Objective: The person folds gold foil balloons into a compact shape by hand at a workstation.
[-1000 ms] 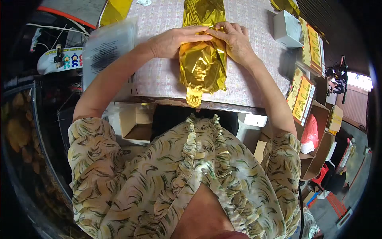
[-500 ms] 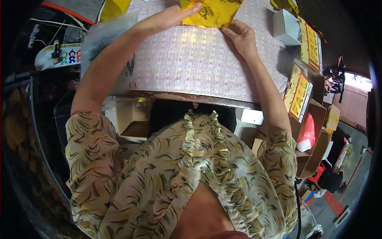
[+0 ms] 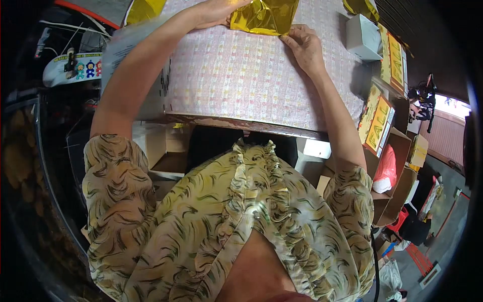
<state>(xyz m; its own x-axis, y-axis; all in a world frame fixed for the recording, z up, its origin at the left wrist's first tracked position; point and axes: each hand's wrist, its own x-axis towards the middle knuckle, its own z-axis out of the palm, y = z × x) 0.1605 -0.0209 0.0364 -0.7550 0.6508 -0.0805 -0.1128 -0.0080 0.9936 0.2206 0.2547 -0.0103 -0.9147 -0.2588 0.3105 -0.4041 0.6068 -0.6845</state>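
Observation:
A shiny, creased piece of gold foil (image 3: 264,19) lies at the far side of the table, cut off by the top of the view. At its left edge is my left hand (image 3: 217,11), closed on the foil with the fingertips partly hidden. My right hand (image 3: 305,48) pinches the lower right corner between thumb and fingers, the other fingers curled. Under both forearms spreads a pink and white checked cloth (image 3: 241,75) covering the table.
More gold foil (image 3: 146,11) lies at the far left, beside a clear plastic bag (image 3: 132,40). On the right stand a white box (image 3: 363,38) and boxes marked FALL (image 3: 380,123). Open cardboard boxes (image 3: 397,176) and a red-and-white bag (image 3: 386,168) sit lower right.
My left hand has shifted left and farther up, its thumb no longer lying across the foil. The foil has moved slightly left and looks flatter. My right hand stays at its corner.

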